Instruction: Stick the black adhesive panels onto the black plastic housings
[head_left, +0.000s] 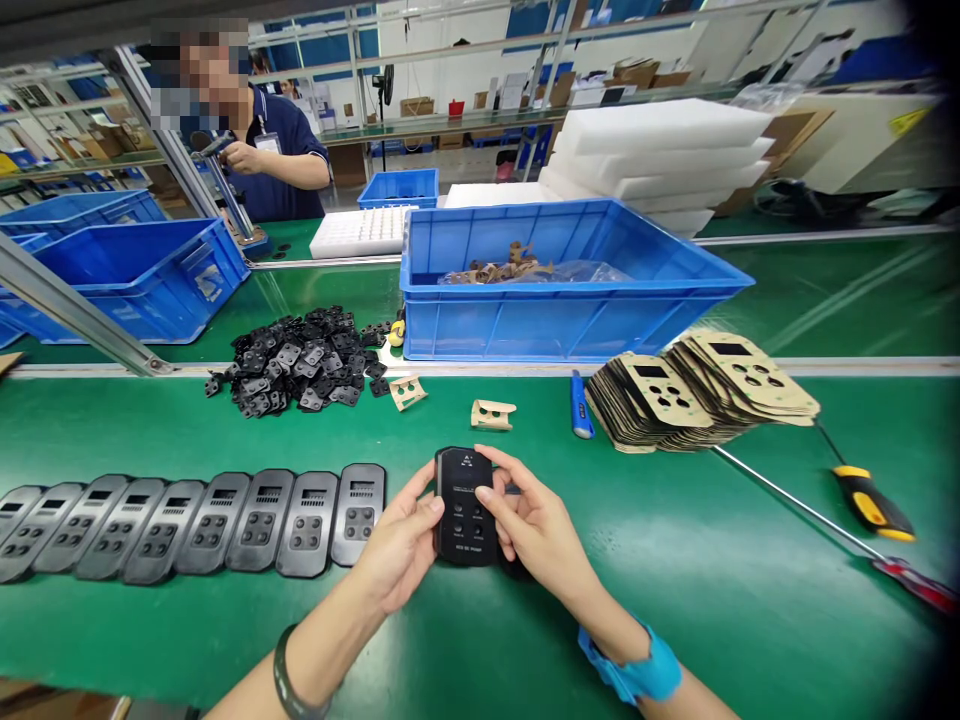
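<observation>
The left hand [401, 545] and right hand [536, 520] both hold the black panel [466, 535] over the green tabletop [465, 650], right thumb on its front, which seems to need a gentle, steady grip.

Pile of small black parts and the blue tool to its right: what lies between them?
Two curled tan pieces, apart from each other, on the green tabletop; the head view shows it.

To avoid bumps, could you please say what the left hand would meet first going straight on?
The left hand would first meet the black panel it grips, then probably the right hand; depth is unclear.
</observation>
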